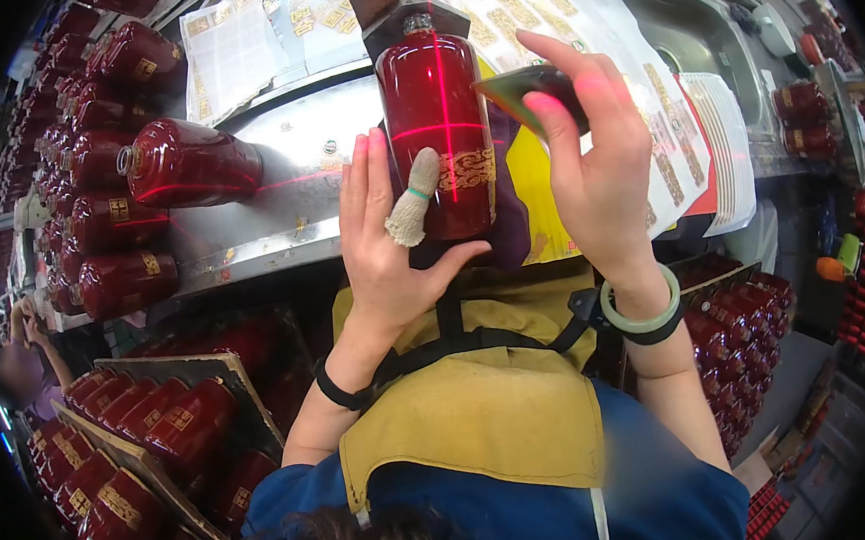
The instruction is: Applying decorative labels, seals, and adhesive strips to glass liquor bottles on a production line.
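A dark red glass bottle (431,100) lies on its side in front of me, its neck pointing away and resting in a dark notched block (455,20). Red laser lines cross on its face, and a gold patterned decal (466,170) sits near its base. My left hand (383,243) lies spread along the bottle's left side. Its index finger, in a knitted finger cover (415,196), touches the glass beside the decal. My right hand (595,148) pinches a dark, flat scraper-like piece (540,90) just right of the bottle, apart from the glass.
Another red bottle (194,163) lies on the metal bench at left, beside rows of similar bottles (127,281). Decal sheets (525,8) cover the bench's far side and right. A sink (692,31) is at far right. Crated bottles (188,428) stand low at left; another person (33,368) is beyond.
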`<move>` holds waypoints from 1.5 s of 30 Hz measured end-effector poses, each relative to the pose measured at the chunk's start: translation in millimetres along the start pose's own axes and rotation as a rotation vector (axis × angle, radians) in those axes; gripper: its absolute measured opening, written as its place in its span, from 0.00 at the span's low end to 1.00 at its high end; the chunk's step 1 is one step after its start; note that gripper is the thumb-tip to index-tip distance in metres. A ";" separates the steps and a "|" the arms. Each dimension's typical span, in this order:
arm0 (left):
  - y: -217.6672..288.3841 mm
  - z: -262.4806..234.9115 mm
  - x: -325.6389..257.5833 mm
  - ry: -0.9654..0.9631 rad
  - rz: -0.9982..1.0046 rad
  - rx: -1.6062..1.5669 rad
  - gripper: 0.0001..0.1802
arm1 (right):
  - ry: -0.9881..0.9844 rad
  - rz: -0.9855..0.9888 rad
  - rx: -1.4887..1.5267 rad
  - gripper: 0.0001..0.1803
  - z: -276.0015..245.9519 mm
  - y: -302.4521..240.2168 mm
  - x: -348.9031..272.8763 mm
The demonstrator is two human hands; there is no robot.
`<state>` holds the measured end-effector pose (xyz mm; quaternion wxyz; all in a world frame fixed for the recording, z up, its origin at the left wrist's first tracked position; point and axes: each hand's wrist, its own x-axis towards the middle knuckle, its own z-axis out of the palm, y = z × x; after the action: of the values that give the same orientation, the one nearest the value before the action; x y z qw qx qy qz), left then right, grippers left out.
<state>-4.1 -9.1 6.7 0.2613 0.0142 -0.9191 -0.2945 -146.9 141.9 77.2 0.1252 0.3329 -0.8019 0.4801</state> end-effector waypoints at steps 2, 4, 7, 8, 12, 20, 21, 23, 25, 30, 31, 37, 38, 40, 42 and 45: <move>-3.0 1.9 -5.0 0.038 -0.049 -0.012 0.52 | -0.056 -0.409 -0.196 0.16 4.2 11.5 -9.3; -5.4 4.9 -7.9 0.102 -0.134 -0.018 0.53 | -0.289 -0.567 -0.116 0.13 2.2 -6.3 -26.7; -6.5 10.1 -7.4 0.148 -0.162 -0.079 0.59 | -0.379 -0.530 -0.116 0.11 11.4 -10.0 -17.1; -2.2 8.9 -7.1 0.150 -0.191 -0.131 0.60 | -0.266 -0.517 -0.163 0.10 16.4 -3.8 -1.5; 8.1 16.6 -0.5 0.195 -0.186 -0.218 0.64 | -0.051 -0.641 -0.466 0.08 6.2 9.6 28.2; 6.5 14.7 3.3 0.167 -0.190 -0.230 0.59 | -0.063 -0.527 -0.242 0.11 9.5 28.1 25.9; 5.2 16.0 0.7 0.185 -0.188 -0.222 0.59 | -0.089 -0.556 -0.216 0.10 12.4 29.4 18.5; 6.9 18.8 -1.7 0.189 -0.220 -0.218 0.59 | -0.192 -0.630 -0.071 0.09 20.9 18.3 -15.0; -3.5 15.4 -7.4 0.115 -0.179 -0.142 0.59 | -0.293 -0.649 -0.081 0.07 13.1 1.1 -24.7; 2.6 8.4 -2.6 0.139 -0.162 -0.198 0.57 | -0.017 -0.500 -0.267 0.08 12.8 31.7 15.8; 2.3 8.1 -2.5 0.117 -0.160 -0.184 0.57 | -0.084 -0.571 -0.168 0.08 20.6 29.2 -0.6; -9.9 7.4 -9.5 0.061 -0.174 -0.241 0.56 | -0.111 -0.426 0.000 0.10 17.3 27.6 9.2; -11.5 9.6 -10.5 0.063 -0.172 -0.242 0.56 | -0.013 -0.430 -0.163 0.08 13.2 39.9 19.2; -12.0 10.4 -9.9 0.019 -0.215 -0.284 0.59 | -0.001 -0.524 -0.237 0.06 16.2 42.9 3.8; -7.1 16.8 -3.9 0.112 -0.172 -0.173 0.62 | -0.170 -0.684 -0.049 0.08 18.9 20.9 -33.7; -6.2 20.9 -4.3 0.190 -0.161 -0.241 0.60 | -0.302 -0.522 0.085 0.11 12.4 8.2 -24.7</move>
<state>-11.5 -2.2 -13.2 0.3225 0.0841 -0.8441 -0.4200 -132.3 144.2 52.4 0.1099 0.6002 -0.6780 0.4099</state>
